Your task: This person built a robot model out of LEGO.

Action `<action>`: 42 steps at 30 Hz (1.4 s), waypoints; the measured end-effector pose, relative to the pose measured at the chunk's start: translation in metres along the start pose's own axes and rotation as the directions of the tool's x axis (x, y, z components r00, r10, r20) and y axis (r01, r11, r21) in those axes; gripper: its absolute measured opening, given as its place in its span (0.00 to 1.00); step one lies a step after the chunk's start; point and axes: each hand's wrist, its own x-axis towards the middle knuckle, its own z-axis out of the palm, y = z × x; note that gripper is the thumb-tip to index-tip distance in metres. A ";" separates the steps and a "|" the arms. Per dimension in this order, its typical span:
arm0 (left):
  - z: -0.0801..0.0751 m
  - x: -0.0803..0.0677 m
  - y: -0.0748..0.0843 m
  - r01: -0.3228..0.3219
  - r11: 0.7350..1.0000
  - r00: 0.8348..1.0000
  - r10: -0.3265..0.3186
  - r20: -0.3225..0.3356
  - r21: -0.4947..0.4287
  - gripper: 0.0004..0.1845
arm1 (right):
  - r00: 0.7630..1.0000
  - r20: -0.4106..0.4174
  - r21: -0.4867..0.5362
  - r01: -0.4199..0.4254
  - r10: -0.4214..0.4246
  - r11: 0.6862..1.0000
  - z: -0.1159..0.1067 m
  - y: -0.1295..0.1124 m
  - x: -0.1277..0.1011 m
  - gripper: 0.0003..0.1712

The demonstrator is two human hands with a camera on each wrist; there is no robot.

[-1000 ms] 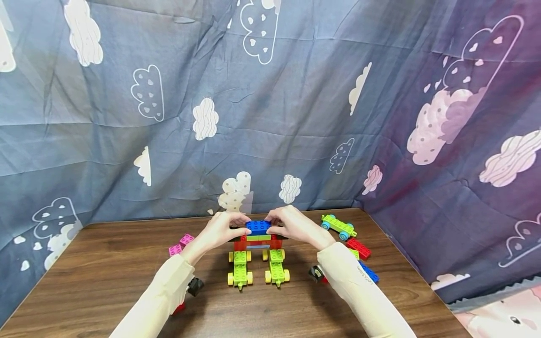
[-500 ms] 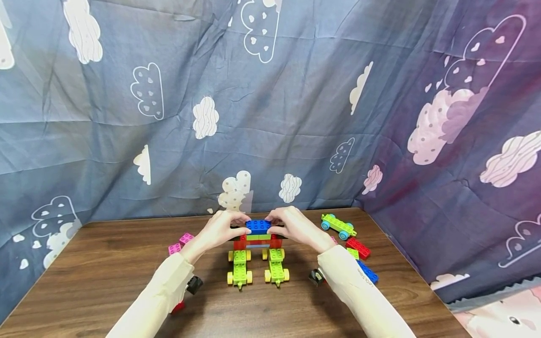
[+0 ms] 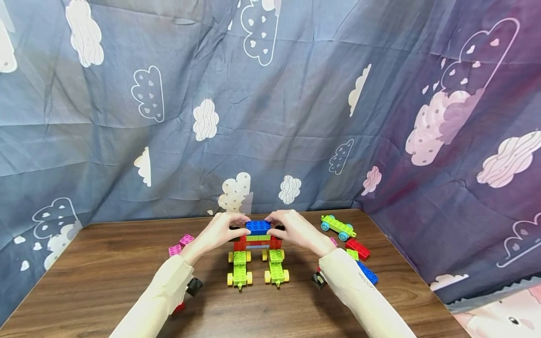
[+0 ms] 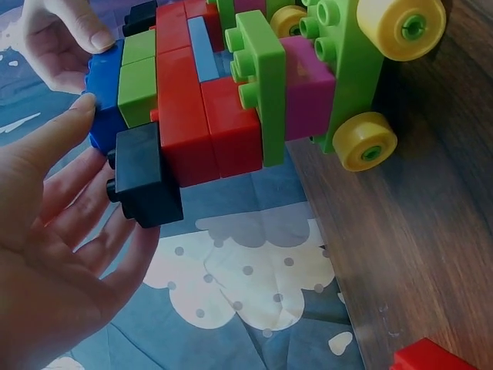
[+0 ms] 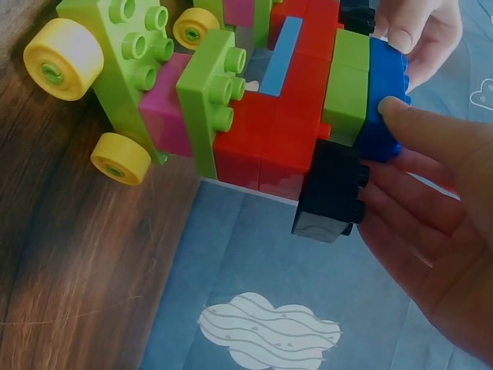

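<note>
My left hand [image 3: 217, 234] and right hand [image 3: 297, 232] pinch opposite ends of a blue toy brick [image 3: 258, 228] from either side. Thumbs lie on its near face, and it sits on top of a built figure. Beneath it come two lime bricks [image 4: 139, 89], then a body of red bricks [image 4: 185, 116] with a light blue piece [image 4: 203, 48] in it. A black brick [image 5: 331, 189] sticks out at each side, close by the fingers. Lime plates and magenta bricks [image 5: 168, 104] form the legs, standing on two lime wheeled bases [image 3: 240, 272] with yellow wheels.
To the right lie a lime wheeled base [image 3: 338, 226] with blue wheels, a red brick [image 3: 357, 249], a lime brick [image 3: 352, 254] and a blue brick [image 3: 367, 272]. Pink bricks [image 3: 181, 244] lie left, partly behind my forearm. A cloud-patterned cloth [image 3: 258, 117] hangs behind the table [image 3: 105, 263].
My right hand and wrist have dipped slightly. Both hands keep their hold on the blue brick, and the figure stays in place.
</note>
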 end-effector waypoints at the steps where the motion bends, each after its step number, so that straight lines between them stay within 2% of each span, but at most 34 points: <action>1: 0.000 0.000 0.000 -0.002 1.000 1.000 0.002 0.001 0.000 0.17 | 1.000 0.002 -0.001 -0.005 0.005 1.000 0.000 0.000 0.000 0.15; 11: 0.001 -0.003 -0.005 -0.036 0.999 0.999 0.036 0.005 0.016 0.18 | 0.999 -0.011 -0.031 -0.034 0.034 0.999 -0.002 -0.003 -0.009 0.20; 19: 0.003 -0.004 -0.007 -0.047 0.998 0.999 0.047 0.002 0.045 0.19 | 0.993 -0.049 -0.037 -0.107 0.105 0.994 -0.011 0.003 -0.030 0.23; 25: 0.003 -0.005 -0.008 -0.052 0.998 0.999 0.052 -0.002 0.044 0.19 | 0.990 -0.101 -0.072 -0.104 0.097 0.992 -0.016 0.012 -0.048 0.22; 31: 0.001 -0.004 -0.008 -0.056 0.998 0.998 0.057 -0.011 0.038 0.19 | 0.986 -0.144 -0.138 -0.110 0.090 0.984 -0.022 0.025 -0.070 0.20; 42: 0.000 -0.006 -0.006 -0.057 0.997 0.998 0.057 -0.002 0.047 0.19 | 0.966 -0.178 -0.203 -0.222 0.187 0.954 -0.027 0.060 -0.130 0.18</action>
